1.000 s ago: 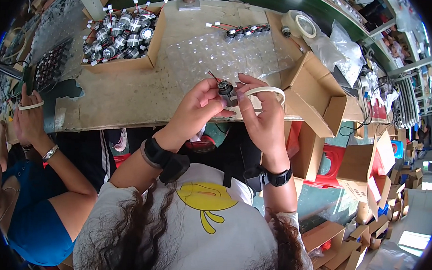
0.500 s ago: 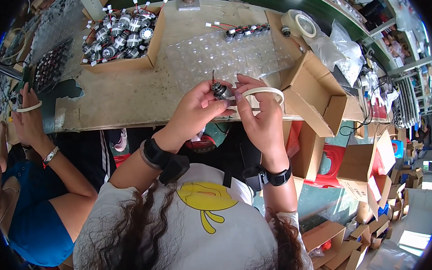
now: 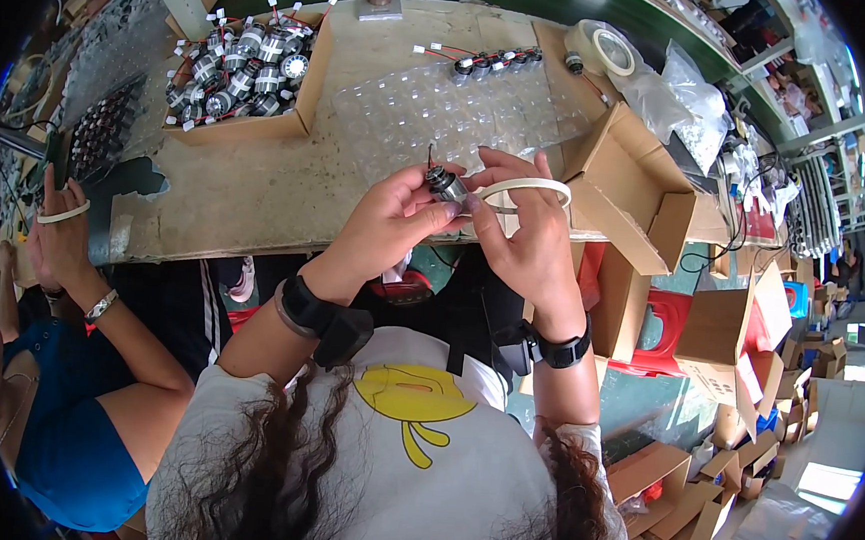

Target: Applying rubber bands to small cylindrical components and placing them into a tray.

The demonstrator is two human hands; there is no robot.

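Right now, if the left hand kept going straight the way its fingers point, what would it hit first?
Probably the right hand: the left hand points right across the small motor both hold. Depth is unclear.

Bright daylight, heavy fisheye warp.
Even light on the workbench (image 3: 258,188), soft shadows under it; glare blows out the floor patch (image 3: 829,483) at lower right. Black vignette rings the frame, edges bend and smear, centre stays sharp.

A shallow brown cardboard box (image 3: 293,120) sits at the surface's far left. A clear plastic blister tray (image 3: 453,116) lies mid-surface. An open brown cardboard carton (image 3: 629,183) stands right, with crumpled clear plastic bags (image 3: 675,96) behind it.
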